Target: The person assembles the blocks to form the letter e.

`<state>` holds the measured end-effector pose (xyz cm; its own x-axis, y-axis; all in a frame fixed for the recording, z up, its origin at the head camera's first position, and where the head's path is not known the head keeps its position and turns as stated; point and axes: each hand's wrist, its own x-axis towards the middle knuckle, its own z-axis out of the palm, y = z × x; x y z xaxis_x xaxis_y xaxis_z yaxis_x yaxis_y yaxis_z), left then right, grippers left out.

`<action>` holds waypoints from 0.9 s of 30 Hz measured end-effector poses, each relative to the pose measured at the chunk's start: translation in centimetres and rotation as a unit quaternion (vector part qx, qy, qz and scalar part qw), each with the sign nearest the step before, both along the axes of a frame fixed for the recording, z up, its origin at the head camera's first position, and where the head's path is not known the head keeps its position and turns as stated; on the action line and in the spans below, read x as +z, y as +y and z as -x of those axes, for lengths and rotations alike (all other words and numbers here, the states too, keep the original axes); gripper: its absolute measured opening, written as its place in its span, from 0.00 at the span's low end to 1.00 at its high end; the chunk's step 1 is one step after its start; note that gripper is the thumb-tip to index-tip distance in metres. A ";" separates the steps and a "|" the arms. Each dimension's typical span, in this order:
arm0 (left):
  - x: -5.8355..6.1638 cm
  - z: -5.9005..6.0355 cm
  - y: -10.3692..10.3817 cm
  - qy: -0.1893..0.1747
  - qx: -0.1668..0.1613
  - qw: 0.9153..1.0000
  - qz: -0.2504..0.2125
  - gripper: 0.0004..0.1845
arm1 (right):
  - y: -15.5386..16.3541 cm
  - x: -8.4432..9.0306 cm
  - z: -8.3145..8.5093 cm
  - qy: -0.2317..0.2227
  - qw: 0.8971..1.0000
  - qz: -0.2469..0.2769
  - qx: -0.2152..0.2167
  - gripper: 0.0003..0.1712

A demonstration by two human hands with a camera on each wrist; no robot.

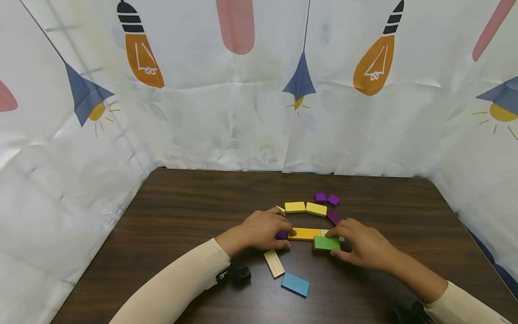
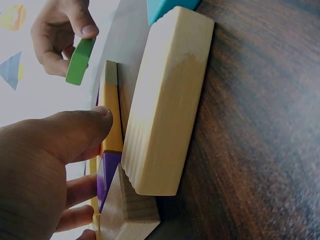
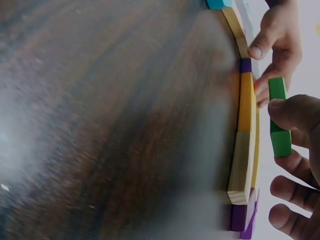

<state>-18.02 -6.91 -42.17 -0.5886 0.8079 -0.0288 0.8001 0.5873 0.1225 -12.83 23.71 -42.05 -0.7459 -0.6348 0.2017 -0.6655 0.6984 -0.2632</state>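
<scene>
My right hand [image 1: 366,245] pinches a green block [image 1: 327,243] between thumb and fingers, raised above the row in the right wrist view. Below it, an orange block [image 1: 304,234] and a pale wooden block [image 3: 241,167] lie end to end. My left hand [image 1: 265,230] rests at the row's left end, its thumb [image 2: 82,127] beside the orange block and its fingers spread loosely. A small purple block [image 1: 281,235] shows under that hand, next to a plain wooden block [image 2: 127,210] seen in the left wrist view.
Behind the row, yellow blocks [image 1: 295,207] and a purple block [image 1: 334,218] form a curve. Two small purple blocks [image 1: 320,197] sit farther back. Nearer me lie a ridged wooden block [image 1: 274,264] and a blue block [image 1: 295,284] on the dark table [image 1: 202,193].
</scene>
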 end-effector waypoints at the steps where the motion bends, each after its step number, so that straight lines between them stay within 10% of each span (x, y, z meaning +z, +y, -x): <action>1: 0.0 0.0 0.0 0.000 0.000 1.000 0.000 0.21 | 0.0 -0.1 -0.1 0.000 1.000 0.001 0.002 0.22; 27: 0.0 0.0 0.0 -0.004 -0.002 1.000 -0.002 0.20 | -0.1 -0.6 -2.3 -0.024 0.999 0.005 0.041 0.21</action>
<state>-18.02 -6.96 -42.12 -0.5846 0.8107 -0.0302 0.8017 0.5830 0.1320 -10.57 23.59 -42.67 -0.7002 -0.6924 0.1742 -0.7071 0.6389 -0.3029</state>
